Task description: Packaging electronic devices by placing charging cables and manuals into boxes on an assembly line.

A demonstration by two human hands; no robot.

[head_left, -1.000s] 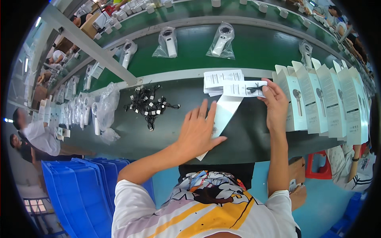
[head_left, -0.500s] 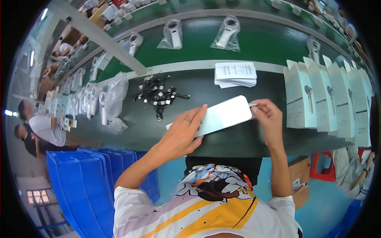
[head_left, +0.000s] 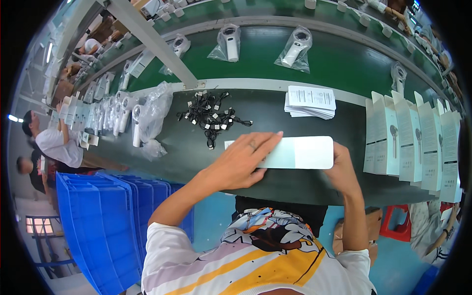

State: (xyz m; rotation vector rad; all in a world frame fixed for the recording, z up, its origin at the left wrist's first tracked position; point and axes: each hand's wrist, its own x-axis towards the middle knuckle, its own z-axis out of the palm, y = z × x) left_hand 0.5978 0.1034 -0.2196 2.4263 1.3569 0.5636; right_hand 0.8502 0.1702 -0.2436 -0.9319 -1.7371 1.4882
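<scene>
A long, slim pale-green and white carton (head_left: 307, 152) lies nearly level above the dark table in front of me. My left hand (head_left: 246, 160) is wrapped over its left part, thumb below and fingers across the top face. At the carton's right end, my right hand (head_left: 342, 169) is curled against the edge; its fingertips are hidden behind the carton. Beyond my left hand sits a tangled pile of short black cables (head_left: 211, 115) with pale connectors. A stack of printed leaflets (head_left: 310, 102) rests past the carton's far side.
Several open-topped upright cartons (head_left: 386, 137) line the right. Bagged white handheld devices (head_left: 136, 125) stand at left; others (head_left: 231, 44) lie on the green conveyor (head_left: 265, 51). Blue crates (head_left: 98, 221) and a red stool (head_left: 397, 223) are below the table. People (head_left: 56, 147) stand at far left.
The carton has turned from a tilt to nearly level. My right hand has gone from a pinch at its end to curling close against that end. The whole view has shifted slightly.
</scene>
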